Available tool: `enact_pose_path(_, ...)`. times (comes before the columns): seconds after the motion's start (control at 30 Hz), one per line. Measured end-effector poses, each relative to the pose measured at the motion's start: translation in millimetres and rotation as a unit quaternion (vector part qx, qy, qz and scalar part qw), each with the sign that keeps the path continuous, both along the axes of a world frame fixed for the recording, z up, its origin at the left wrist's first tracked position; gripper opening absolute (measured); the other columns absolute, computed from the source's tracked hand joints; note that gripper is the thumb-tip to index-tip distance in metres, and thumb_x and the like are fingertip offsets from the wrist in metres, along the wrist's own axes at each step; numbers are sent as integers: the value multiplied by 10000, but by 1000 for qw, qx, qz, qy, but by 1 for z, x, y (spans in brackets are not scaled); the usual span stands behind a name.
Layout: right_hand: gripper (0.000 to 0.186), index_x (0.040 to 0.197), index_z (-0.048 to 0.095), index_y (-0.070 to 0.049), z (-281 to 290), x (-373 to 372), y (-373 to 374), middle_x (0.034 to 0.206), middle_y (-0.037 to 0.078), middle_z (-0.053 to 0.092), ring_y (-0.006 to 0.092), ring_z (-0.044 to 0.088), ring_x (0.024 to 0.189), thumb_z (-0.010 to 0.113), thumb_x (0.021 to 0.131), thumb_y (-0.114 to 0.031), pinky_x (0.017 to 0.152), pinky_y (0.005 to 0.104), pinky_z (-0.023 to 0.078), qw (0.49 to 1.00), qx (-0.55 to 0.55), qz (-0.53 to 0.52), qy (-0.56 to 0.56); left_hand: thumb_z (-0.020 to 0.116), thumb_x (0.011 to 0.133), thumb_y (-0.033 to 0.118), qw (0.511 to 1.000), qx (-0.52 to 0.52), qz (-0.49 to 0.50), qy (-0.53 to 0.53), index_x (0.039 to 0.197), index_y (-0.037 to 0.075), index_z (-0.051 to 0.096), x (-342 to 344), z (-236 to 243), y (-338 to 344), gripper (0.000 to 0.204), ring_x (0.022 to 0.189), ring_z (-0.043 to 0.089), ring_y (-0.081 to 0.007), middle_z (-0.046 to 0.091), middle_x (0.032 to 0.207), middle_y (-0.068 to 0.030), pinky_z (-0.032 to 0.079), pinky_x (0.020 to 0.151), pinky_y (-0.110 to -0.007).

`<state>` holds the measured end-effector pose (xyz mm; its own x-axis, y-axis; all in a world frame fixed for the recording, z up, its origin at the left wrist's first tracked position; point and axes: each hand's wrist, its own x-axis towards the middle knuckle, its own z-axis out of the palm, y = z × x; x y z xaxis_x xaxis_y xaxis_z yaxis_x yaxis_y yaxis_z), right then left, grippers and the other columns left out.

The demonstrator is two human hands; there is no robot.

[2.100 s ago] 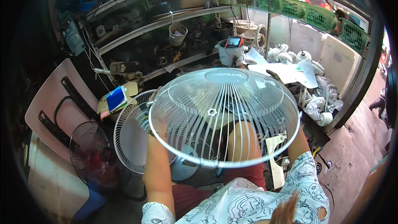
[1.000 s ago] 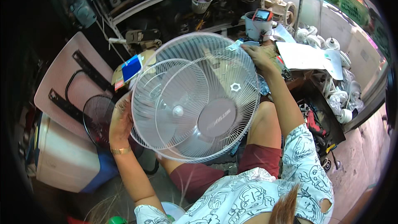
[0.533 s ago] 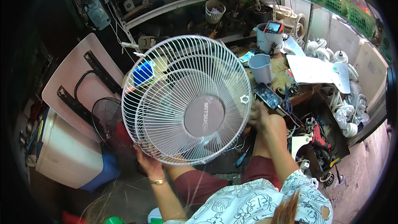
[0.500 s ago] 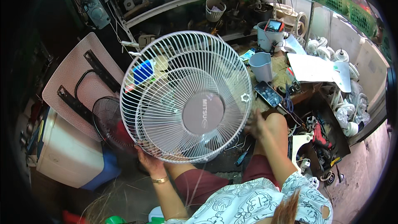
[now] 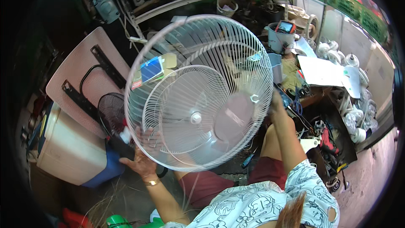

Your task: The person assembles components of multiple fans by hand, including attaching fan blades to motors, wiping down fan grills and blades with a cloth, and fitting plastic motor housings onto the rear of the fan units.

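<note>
A white round fan grille (image 5: 198, 44) with a grey centre badge (image 5: 233, 116) is lifted and tilted in front of me. My right hand (image 5: 276, 104) grips its right rim; motion blur softens the fingers. Near its lower left rim, my left hand (image 5: 142, 160) is open with the fingers spread, and some fingertips show through the wires. Behind the wires are a desk fan's grey see-through blades with a pale hub (image 5: 195, 118), inside a smaller ring of wire. The fan's base is hidden.
To the left are a pinkish panel with black bars (image 5: 86, 71), a small black fan (image 5: 112, 116) and a white bin (image 5: 71, 147). A workbench on the right bears a bucket with a meter (image 5: 280, 38) and white sheets (image 5: 318, 71). A tool box (image 5: 344, 152) sits below.
The grille has swung up and right, its badge moving off the blade hub. My right hand has taken its right rim; my left hand's fingers have spread at the lower left.
</note>
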<state>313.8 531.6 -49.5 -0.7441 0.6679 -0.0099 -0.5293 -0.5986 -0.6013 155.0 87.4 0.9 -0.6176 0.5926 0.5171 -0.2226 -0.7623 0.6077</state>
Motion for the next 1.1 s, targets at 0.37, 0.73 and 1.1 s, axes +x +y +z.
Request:
enact_pose_path(0.37, 364, 945, 703, 6, 80, -94, -5, 783, 3, 664, 63, 540, 614, 688, 892, -354, 566, 207, 404, 901, 388, -30, -191, 650, 914, 189, 965, -119, 216, -94, 1295, 10, 504, -4, -36, -16, 446, 1109, 605, -191, 589, 1272, -113, 548, 881, -310)
enact_pose_path(0.73, 317, 776, 685, -8, 98, -173, -20, 644, -39, 583, 30, 437, 569, 732, 861, -310, 530, 219, 339, 878, 455, -17, -146, 620, 940, 153, 891, -133, 401, -165, 979, 97, 600, -8, -73, 4, 71, 603, 557, -78, 616, 747, 10, 465, 496, -219)
enact_pose_path(1.1, 221, 801, 679, -1, 91, -197, -24, 655, -44, 577, 24, 448, 585, 748, 851, -206, 528, 206, 337, 846, 506, -40, -164, 623, 937, 158, 875, -126, 413, -217, 990, 108, 610, -6, -95, 6, 74, 643, 582, -66, 648, 805, 8, 490, 526, -210)
